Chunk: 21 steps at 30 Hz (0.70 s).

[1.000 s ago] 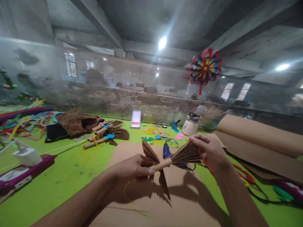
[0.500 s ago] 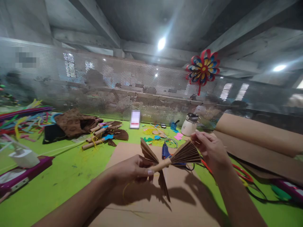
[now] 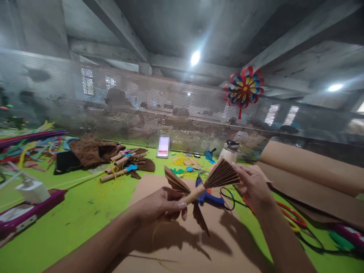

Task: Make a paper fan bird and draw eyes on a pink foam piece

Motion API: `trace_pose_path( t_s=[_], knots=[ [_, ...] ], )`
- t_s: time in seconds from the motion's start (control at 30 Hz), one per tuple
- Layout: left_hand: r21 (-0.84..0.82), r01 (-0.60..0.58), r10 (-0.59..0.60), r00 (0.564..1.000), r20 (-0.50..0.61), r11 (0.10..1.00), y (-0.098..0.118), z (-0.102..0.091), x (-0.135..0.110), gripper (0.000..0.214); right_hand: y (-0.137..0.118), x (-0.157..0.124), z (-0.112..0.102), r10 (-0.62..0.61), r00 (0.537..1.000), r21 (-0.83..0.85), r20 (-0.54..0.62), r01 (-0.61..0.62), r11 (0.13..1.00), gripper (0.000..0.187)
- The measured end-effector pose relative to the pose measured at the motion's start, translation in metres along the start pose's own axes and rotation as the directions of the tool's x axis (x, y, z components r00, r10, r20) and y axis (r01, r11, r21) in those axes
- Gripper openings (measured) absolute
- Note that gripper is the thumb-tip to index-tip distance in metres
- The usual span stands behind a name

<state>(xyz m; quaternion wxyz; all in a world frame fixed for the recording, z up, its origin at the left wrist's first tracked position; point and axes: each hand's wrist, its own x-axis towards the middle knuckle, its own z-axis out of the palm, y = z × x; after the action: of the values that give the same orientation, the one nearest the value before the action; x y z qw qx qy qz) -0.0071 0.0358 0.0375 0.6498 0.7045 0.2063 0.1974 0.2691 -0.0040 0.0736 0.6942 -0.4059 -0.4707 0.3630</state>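
Observation:
My left hand (image 3: pixel 163 204) is closed around a brown paper tube (image 3: pixel 193 194), which is held tilted above a sheet of brown paper. Pleated paper wings (image 3: pixel 176 180) spread from the tube's sides, and a pleated fan tail (image 3: pixel 223 174) opens at its far end. At the outer edge of that fan, my right hand (image 3: pixel 253 184) pinches the paper between thumb and fingers. Behind the tube lies a blue glue gun (image 3: pixel 213 200), partly hidden by it. A yellow string (image 3: pixel 155 235) hangs below my left hand.
Similar tube-and-fan pieces (image 3: pixel 125 167) lie at the back left, beside a brown cloth (image 3: pixel 93 149). A purple power strip (image 3: pixel 31 212) sits at left. Across the back stand a phone (image 3: pixel 163 147) and a white jug (image 3: pixel 228 153). Brown paper (image 3: pixel 309 167) is rolled at right.
My right hand has come down slightly and now grips the fan's outer edge. The tube has turned a little, and more of the glue gun shows.

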Motion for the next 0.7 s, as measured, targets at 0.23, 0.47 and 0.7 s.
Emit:
trace_pose_path(
  t_s=[0.23,0.47,0.7],
  knots=[
    [-0.127,-0.085,0.071,0.992,-0.104,0.988,-0.004,0.005,0.004,0.029,0.026,-0.003,0.012,0.098,0.980,-0.127,0.175,-0.076,0.989,0.033],
    [-0.135,-0.165,0.128,0.961,-0.244,0.977,-0.009,0.009,0.010,0.031,0.038,-0.007,0.018,0.162,0.958,-0.262,0.236,-0.098,0.960,0.039],
    [-0.112,-0.155,0.116,0.949,-0.295,0.982,-0.004,0.012,0.009,0.030,0.048,-0.008,0.018,0.182,0.949,-0.311,0.259,-0.096,0.945,0.039]
  ],
)
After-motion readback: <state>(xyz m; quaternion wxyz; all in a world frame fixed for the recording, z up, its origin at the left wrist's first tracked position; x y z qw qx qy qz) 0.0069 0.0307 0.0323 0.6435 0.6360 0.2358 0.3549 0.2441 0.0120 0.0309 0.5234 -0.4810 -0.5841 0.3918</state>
